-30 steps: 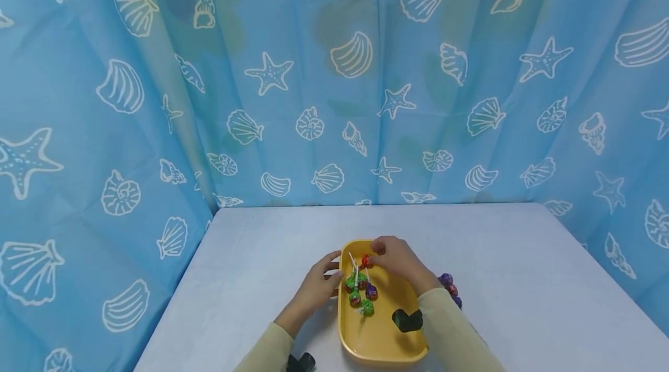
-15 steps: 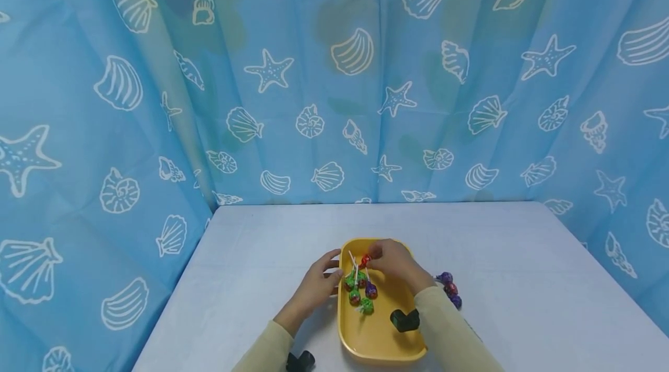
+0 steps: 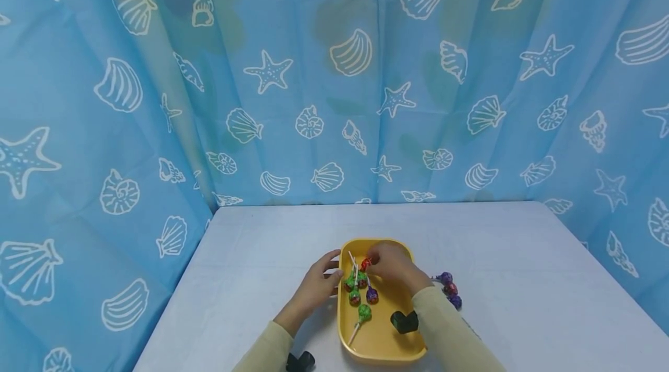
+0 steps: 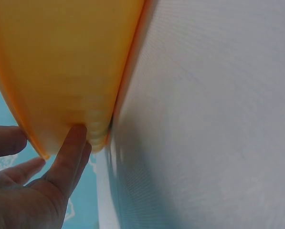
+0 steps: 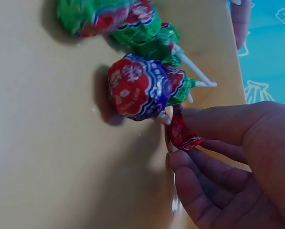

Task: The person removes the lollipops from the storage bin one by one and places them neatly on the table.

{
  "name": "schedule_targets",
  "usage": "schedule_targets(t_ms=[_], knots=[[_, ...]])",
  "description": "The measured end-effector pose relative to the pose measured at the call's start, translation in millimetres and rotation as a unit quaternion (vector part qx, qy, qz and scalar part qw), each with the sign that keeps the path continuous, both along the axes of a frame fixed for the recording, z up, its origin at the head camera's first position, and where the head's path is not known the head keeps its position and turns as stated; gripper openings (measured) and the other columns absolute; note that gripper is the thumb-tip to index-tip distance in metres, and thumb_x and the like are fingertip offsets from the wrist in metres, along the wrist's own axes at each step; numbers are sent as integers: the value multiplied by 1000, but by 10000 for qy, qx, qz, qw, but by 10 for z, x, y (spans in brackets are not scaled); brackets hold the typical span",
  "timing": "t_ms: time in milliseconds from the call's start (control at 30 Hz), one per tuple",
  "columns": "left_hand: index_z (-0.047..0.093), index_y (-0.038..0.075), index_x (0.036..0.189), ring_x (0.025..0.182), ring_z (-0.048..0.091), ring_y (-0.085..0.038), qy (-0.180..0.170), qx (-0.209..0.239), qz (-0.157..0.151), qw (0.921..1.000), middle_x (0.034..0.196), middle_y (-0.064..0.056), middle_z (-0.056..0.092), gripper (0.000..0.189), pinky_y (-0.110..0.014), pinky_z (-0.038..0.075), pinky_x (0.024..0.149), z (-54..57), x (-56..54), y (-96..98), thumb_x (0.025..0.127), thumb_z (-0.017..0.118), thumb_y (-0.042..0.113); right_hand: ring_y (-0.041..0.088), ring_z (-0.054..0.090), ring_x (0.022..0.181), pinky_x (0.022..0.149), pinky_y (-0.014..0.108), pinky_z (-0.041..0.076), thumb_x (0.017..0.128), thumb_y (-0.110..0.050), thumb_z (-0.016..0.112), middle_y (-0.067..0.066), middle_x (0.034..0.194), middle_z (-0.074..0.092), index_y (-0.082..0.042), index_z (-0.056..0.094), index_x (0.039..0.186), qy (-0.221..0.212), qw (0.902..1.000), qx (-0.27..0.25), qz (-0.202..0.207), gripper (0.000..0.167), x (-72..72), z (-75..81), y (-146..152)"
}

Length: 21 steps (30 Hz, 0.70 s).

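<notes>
A yellow tray [image 3: 384,340] stands on the white table, holding several lollipops in its left half. Beside its left wall is my left hand [image 3: 316,284], extended fingers against the outside and thumb at the rim; the left wrist view shows these fingers [image 4: 70,155] against the wall. My right hand [image 3: 393,262] reaches inside near the far end. It pinches a red-wrapped candy [image 5: 183,133] between thumb and fingers, partly hidden by them. Close by lie a purple lollipop [image 3: 372,295] and several green ones. One green lollipop [image 3: 364,313] lies nearer the front, stick pointing toward me.
Right of the tray, partly behind the right sleeve [image 3: 444,325], lie more purple and red lollipops [image 3: 450,288] on the table. Black wrist-worn pieces [image 3: 405,321] show at both sleeves. A blue shell-print curtain [image 3: 334,99] borders the table at the back and sides.
My right hand has moved slightly down inside the tray around the red candy. The front green lollipop has turned, its stick now pointing toward the near end. My left hand stays put.
</notes>
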<state>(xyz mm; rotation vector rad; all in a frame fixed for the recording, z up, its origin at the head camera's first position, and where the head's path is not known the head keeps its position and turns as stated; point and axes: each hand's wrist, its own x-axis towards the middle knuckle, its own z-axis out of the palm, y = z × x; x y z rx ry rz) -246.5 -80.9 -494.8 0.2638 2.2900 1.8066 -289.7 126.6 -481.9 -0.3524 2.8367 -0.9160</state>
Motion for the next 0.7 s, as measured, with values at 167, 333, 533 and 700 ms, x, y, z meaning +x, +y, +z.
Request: schedule_targets(t_ms=[167, 333, 533, 700], knots=[[40, 3, 153, 118, 61, -43, -7, -28, 23, 10000, 140, -29, 52, 51, -38, 64, 82, -7, 5, -4, 104, 53, 3, 18, 59, 82, 86, 39, 61, 87, -10, 80, 2, 92, 66, -7, 70, 101, -251, 9997, -21, -19, 17, 13, -15, -18], [41, 4, 153, 119, 61, -43, -22, -30, 36, 10000, 140, -28, 52, 51, -39, 64, 82, -4, 16, -7, 104, 54, 3, 18, 59, 80, 82, 38, 61, 85, -11, 81, 1, 90, 66, -8, 68, 96, -92, 9999, -106, -36, 17, 33, -1, -2], [41, 5, 154, 118, 61, -42, -4, -79, 71, 9999, 140, -27, 52, 52, -40, 64, 82, 18, 26, 0, 104, 55, 5, 17, 59, 83, 85, 41, 60, 87, -11, 78, 0, 91, 66, -8, 70, 105, 329, 9985, -372, -238, 20, 129, 77, 62], [41, 4, 154, 118, 61, -42, 38, -50, 40, 10000, 139, -27, 52, 51, -39, 64, 82, 13, 21, -5, 104, 54, 4, 22, 65, 90, 87, 44, 60, 89, -10, 76, 5, 98, 70, -2, 71, 118, 920, 9937, -528, -373, 30, 294, 182, 198]])
